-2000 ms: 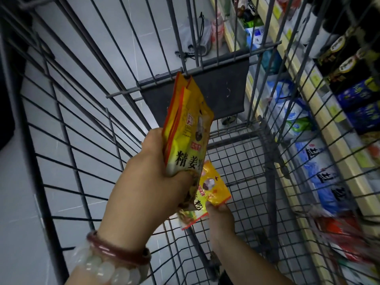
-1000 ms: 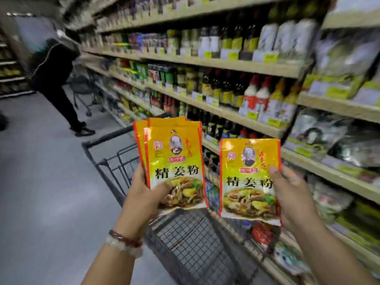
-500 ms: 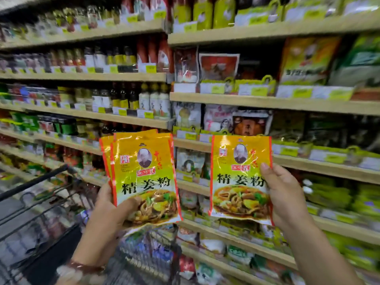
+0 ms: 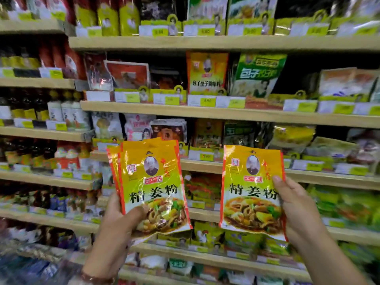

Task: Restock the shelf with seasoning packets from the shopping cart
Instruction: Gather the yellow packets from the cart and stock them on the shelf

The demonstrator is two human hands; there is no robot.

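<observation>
My left hand [image 4: 119, 219] grips a small stack of yellow-and-orange seasoning packets [image 4: 152, 182] by the lower left corner, thumb across the front. My right hand [image 4: 296, 204] holds a single matching packet [image 4: 249, 192] by its right edge. Both are held upright in front of the wooden shelves [image 4: 205, 113]. A similar yellow-orange packet [image 4: 206, 73] stands on the shelf above. The shopping cart is out of view.
Rows of wooden shelves fill the view, packed with seasoning pouches on the right and bottles [image 4: 67, 114] on the left. Yellow price tags [image 4: 206, 101] line the shelf edges. Green pouches [image 4: 257, 75] stand beside the yellow ones.
The view has turned from the cart and aisle to face the shelves head-on and closer. Both hands keep their packets, held higher in front of the shelves.
</observation>
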